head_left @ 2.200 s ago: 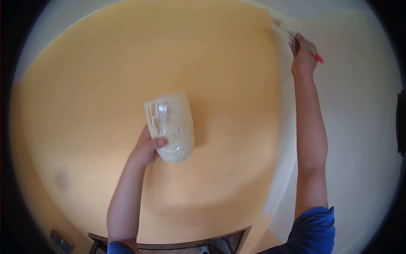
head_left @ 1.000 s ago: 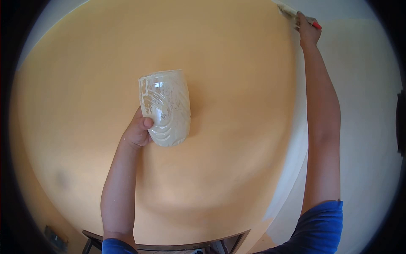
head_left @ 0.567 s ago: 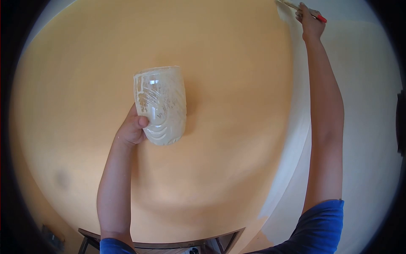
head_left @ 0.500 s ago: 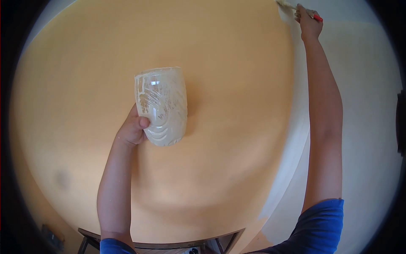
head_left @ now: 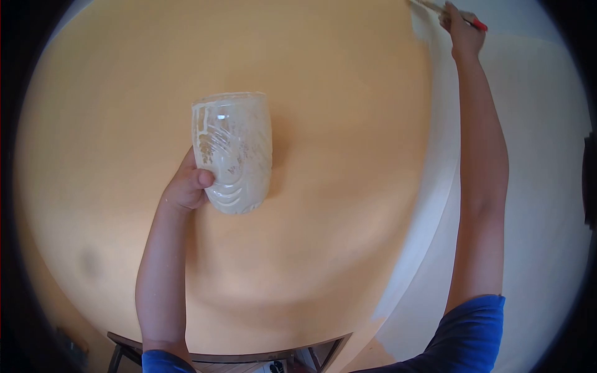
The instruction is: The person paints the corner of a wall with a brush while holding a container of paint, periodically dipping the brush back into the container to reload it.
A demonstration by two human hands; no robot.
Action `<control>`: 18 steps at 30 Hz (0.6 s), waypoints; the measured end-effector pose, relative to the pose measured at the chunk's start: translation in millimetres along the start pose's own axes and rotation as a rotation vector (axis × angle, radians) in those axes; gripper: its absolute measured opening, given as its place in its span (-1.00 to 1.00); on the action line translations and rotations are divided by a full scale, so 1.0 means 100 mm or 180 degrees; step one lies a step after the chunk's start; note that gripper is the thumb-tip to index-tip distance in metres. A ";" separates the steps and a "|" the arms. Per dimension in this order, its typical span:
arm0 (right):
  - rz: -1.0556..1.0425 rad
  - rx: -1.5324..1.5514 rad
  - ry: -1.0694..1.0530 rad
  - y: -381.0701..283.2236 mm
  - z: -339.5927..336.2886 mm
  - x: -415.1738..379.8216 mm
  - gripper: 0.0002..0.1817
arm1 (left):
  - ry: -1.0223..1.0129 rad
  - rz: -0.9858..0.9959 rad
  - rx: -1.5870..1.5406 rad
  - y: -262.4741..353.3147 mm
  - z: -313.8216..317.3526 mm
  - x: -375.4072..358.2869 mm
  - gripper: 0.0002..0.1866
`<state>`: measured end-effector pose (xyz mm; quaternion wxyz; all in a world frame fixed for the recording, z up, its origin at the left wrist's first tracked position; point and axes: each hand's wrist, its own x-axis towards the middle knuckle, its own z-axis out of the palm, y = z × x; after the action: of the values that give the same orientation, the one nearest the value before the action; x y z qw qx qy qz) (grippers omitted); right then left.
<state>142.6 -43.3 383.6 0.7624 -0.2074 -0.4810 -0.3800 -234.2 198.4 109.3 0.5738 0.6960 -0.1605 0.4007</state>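
Note:
My left hand [head_left: 191, 185] grips a clear plastic container [head_left: 239, 155], which looks like a cut-off bottle, upright in front of the wall. Cream paint coats its inside and streaks its sides. High at the upper right, my right hand [head_left: 465, 32] is closed around a paintbrush [head_left: 430, 5] with a red handle end. The bristles are at the top edge of the frame, by the border of the orange-yellow wall [head_left: 336, 143] and a white strip; their tip is partly cut off, so contact is hard to judge.
A whitish wall [head_left: 535, 155] stands on the right, past the white strip. Below is a dark-framed piece [head_left: 249, 359], perhaps furniture, with things beneath it. A dark object [head_left: 588, 180] sits at the right edge, and a blurred one [head_left: 73, 347] lies at lower left.
My right hand and the brush have shifted slightly right. The container in my left hand appears a little further left and higher. Both hands keep their holds.

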 end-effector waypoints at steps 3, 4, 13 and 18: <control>0.0138 -0.0435 0.0088 -0.29 0.41 0.22 -0.71 | 0.0049 0.0005 -0.0017 0.44 -0.10 -0.03 0.14; 0.0225 -0.0320 -0.0045 -0.15 0.36 0.19 -0.72 | 0.0062 0.0008 -0.0014 0.45 -0.11 -0.04 0.14; 0.1318 -0.1376 -0.0855 -0.82 -0.24 -0.67 -0.76 | 0.0187 -0.0008 0.0142 0.53 -0.09 -0.08 0.15; 0.1616 -0.1944 -0.1601 -0.77 -0.09 0.03 -0.69 | 0.0169 -0.0027 0.0158 0.52 -0.07 -0.05 0.15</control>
<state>88.4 -98.1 378.4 0.5951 -0.6190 -0.4510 -0.2436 -275.5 188.6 140.7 0.5621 0.6999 -0.1323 0.4204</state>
